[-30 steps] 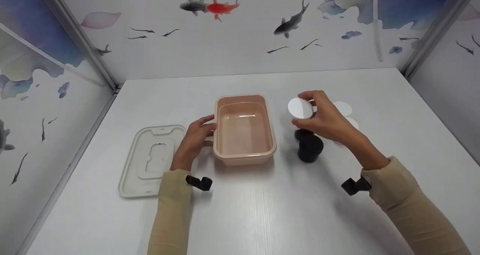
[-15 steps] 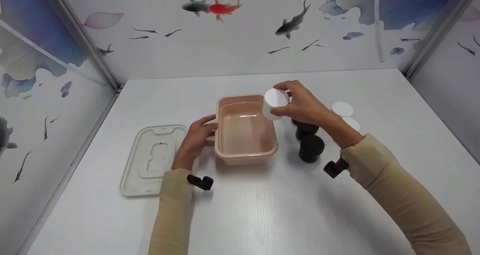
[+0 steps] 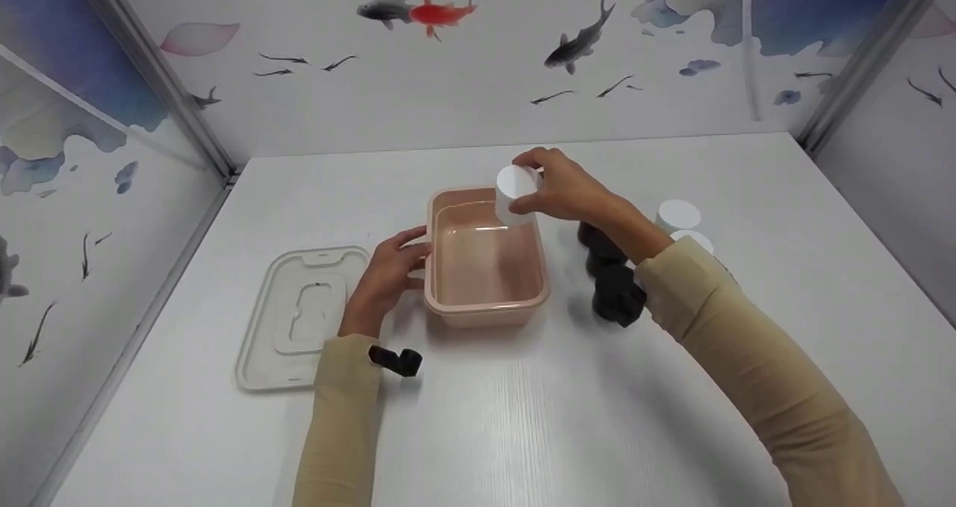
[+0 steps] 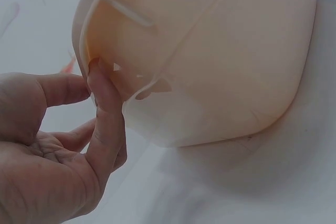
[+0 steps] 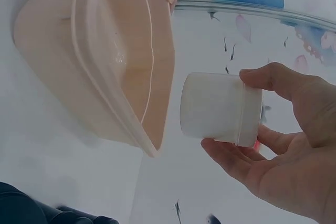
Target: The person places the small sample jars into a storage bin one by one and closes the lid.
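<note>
A pink plastic storage box point(image 3: 489, 313) stands lidless on the table. At its left side my left hand point(image 3: 387, 274) pinches the rim, thumb and a finger on it in the left wrist view, where the box's outer wall point(image 4: 226, 66) fills much of the frame. My right hand point(image 3: 571, 186) grips a white lidded jar point(image 3: 517, 186) between thumb and fingers, over the far right corner of the box. In the right wrist view the jar point(image 5: 218, 108) lies sideways beside the rim, held near its lid end. Inside, the box shows a bare floor.
A pale lid point(image 3: 258, 343) lies left of the box, partly under my left forearm. Several black jars point(image 3: 616, 294) stand in a row to its right. Behind my right forearm are white jars point(image 3: 680, 214). A printed wall closes off the back.
My right hand has carried the white jar leftwards from above the black jars to over the box's far right corner. The left hand stays at the box rim.
</note>
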{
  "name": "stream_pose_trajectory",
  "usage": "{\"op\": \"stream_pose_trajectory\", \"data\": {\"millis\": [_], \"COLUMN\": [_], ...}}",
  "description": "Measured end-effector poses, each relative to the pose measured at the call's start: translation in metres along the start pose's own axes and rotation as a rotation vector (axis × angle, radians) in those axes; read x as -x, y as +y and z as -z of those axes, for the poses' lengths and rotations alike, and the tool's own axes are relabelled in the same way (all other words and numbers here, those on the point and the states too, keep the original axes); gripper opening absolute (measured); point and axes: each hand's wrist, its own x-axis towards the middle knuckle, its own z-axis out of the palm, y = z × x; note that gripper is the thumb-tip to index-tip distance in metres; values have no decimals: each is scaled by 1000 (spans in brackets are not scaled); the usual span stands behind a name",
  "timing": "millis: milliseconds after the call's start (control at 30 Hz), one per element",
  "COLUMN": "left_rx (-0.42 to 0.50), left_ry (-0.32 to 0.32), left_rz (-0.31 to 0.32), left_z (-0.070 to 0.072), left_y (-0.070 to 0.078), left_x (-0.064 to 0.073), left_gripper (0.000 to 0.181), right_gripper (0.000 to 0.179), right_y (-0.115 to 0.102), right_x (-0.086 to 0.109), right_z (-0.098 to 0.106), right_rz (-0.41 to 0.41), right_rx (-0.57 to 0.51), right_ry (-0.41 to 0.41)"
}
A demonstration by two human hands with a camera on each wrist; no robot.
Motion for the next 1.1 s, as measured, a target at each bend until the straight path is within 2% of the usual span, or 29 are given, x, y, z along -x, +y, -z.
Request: {"op": "stream_pose_trajectory", "data": {"millis": [267,567,867,1100], "left_rx": [8,23,29,40], "left_ry": [-17,-24,-32,-37], "left_rz": [-11,-15,-25,-30], "left_z": [1,1,2,1], "left_y": [-2,-3,-4,-3], "left_x": [-1,0,1,0], "left_gripper": [50,51,52,52], "right_gripper": [68,75,64,65], "right_y": [-4,-12,-17,-14], "right_x": [-16,-30,-39,-47], "right_z": [-8,-21,-36,-46], "right_rz": [13,3,-5,-33], "right_rx": [-5,27,54,52], "right_ry": [-52,-70,-84,-88]}}
